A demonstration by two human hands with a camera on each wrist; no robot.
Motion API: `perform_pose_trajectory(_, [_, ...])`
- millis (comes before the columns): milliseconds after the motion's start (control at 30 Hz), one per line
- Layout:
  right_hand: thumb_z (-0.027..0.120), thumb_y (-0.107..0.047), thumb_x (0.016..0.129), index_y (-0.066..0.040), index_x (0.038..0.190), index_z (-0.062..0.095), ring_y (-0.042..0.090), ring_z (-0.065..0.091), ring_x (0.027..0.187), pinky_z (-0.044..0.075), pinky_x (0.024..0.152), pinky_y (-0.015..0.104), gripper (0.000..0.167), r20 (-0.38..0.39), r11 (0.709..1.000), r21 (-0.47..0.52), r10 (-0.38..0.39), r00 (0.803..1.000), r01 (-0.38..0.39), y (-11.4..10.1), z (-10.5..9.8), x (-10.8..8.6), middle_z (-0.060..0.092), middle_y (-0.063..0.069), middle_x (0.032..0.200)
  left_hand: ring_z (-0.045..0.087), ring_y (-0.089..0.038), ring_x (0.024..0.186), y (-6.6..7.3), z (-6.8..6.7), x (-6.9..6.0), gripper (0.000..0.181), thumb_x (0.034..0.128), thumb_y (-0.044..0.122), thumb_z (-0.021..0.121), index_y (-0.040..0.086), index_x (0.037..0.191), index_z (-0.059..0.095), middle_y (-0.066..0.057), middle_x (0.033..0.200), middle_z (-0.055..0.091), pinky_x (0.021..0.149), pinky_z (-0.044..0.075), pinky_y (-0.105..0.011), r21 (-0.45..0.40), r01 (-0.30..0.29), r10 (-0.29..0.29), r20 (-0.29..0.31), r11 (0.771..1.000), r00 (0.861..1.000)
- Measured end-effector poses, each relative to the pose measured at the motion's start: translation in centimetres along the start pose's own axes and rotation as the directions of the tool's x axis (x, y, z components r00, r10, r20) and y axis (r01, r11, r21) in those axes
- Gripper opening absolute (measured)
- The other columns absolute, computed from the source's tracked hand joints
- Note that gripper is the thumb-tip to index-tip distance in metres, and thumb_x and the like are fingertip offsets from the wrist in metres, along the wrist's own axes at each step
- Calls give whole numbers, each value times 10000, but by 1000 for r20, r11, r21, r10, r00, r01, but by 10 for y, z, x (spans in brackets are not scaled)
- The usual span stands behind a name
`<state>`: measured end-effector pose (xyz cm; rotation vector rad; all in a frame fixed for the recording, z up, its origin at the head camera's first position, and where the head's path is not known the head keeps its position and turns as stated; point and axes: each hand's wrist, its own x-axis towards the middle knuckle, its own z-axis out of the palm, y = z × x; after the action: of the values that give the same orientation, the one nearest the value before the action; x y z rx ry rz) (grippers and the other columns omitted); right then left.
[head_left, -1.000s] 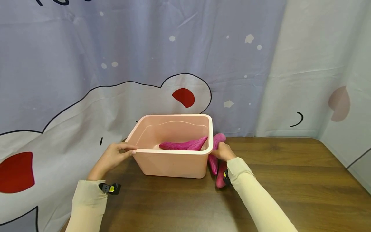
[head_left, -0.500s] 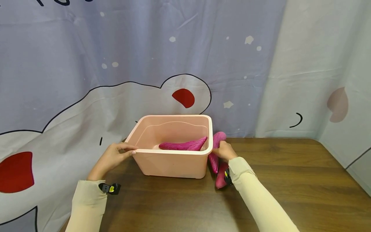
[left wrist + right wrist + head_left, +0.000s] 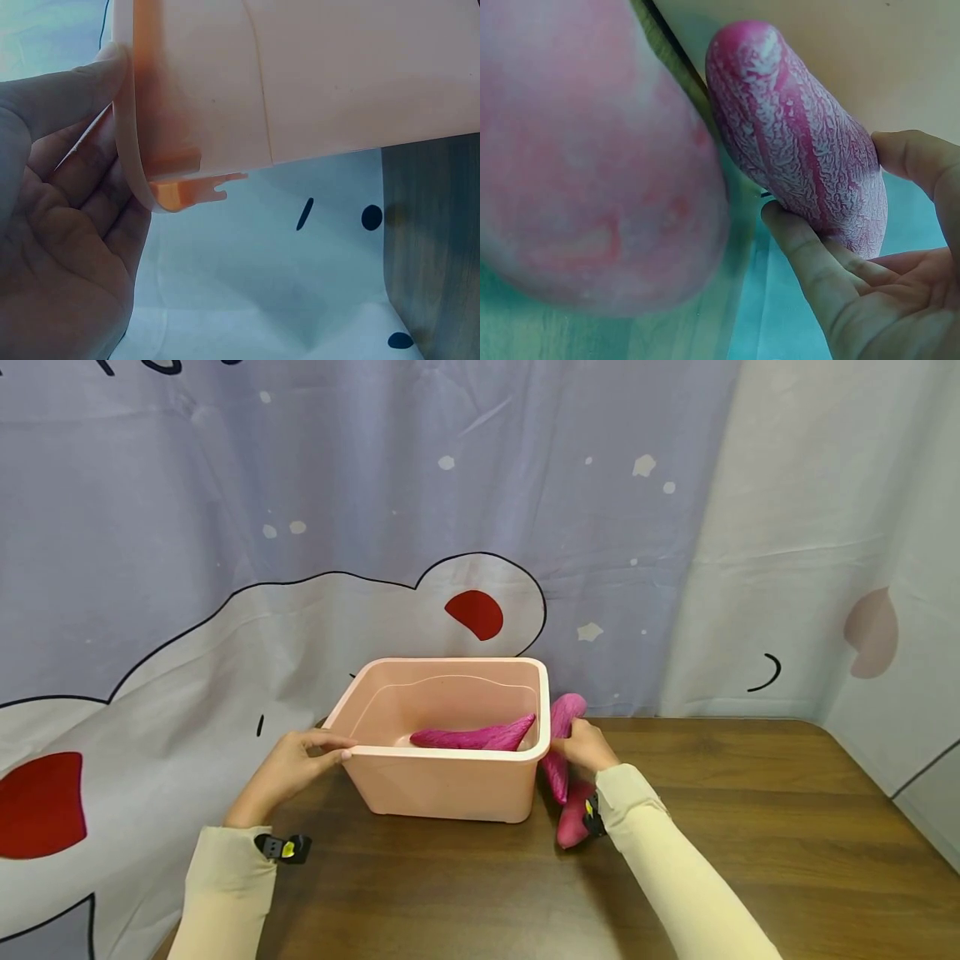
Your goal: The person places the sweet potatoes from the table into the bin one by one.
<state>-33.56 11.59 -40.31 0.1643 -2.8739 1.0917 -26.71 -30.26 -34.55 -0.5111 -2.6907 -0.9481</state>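
While the counter [image 3: 757, 827] supports the pink plastic bin [image 3: 442, 789], steady the bin with the left hand [image 3: 292, 770], whose thumb and fingers pinch the rim [image 3: 442, 752] near the front-left corner. Apply firm, even pressure with the right hand [image 3: 588, 749], which pinches the held sweet potato [image 3: 799, 135] just outside the bin's right side; avoid scraping it against the bin or the second sweet potato [image 3: 572, 827].
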Motion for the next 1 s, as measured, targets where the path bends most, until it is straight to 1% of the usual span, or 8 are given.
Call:
perform_pose_trajectory(100, [647,-285,837,119,1063,581,410,624,988,506,861,498,468,2,1000,-6,3,1000,-3,0,-1,0,636,308,1079,641,-297,1000,-1,0,0,220,889,190,696,47,1048,748,-124,1036,728,786,517,-298,4,2,-2,3,1000,1000])
perform_pose_trajectory(200, [638,-306,850,139,1155,545,457,583,1099,483,927,512,547,10,1000,-2,18,1000,-18,0,-3,1,597,339,1173,639,-274,987,-2,1,0,222,890,192,696,47,1050,748,-119,1036,730,774,515,-280,5,3,-3,4,1000,1000])
perform_pose_trajectory(300, [630,-310,858,157,1226,500,477,538,1165,458,971,520,608,16,999,3,37,999,-37,1,-5,2,552,359,1242,637,-252,979,-3,1,1,224,888,191,699,46,1051,747,-111,1034,732,767,516,-271,7,0,0,6,1000,1000])
perform_pose_trajectory(367, [631,-305,859,166,1256,478,479,527,1178,452,980,521,635,13,999,7,41,999,-41,2,-7,2,537,363,1262,636,-242,976,-4,2,1,221,884,186,702,47,1050,748,-106,1029,734,769,517,-270,10,-6,6,5,1000,1000])
perform_pose_trajectory(500, [639,-280,850,172,1226,492,478,552,1137,470,949,520,606,-3,1000,-1,17,1000,-17,2,-11,4,564,363,1216,636,-235,975,-4,2,1,220,881,184,706,51,1051,749,-95,1024,737,780,521,-288,21,-11,10,2,1000,1000])
perform_pose_trajectory(733, [636,-265,845,154,1159,524,464,586,1070,486,908,512,535,-19,1000,-22,-12,1000,12,1,-19,5,614,334,1116,641,-288,983,-3,2,1,198,882,174,703,60,1034,755,-115,1016,735,812,522,-436,22,-20,20,-10,1000,1000])
perform_pose_trajectory(833, [635,-278,852,159,1200,505,460,582,1082,479,923,512,573,-16,1000,-27,-9,1000,9,1,-23,5,615,329,1126,641,-307,991,-2,2,0,196,883,175,702,62,1034,756,-120,1018,734,819,522,-448,17,-16,16,-9,1000,1000])
perform_pose_trajectory(1000, [635,-280,870,182,1298,432,458,559,1136,457,967,511,662,-6,1000,-19,-5,1000,5,1,-28,4,586,346,1197,640,-325,1001,-1,1,1,206,884,181,700,54,1038,753,-131,1025,731,828,515,-463,7,-13,13,-3,1000,1000])
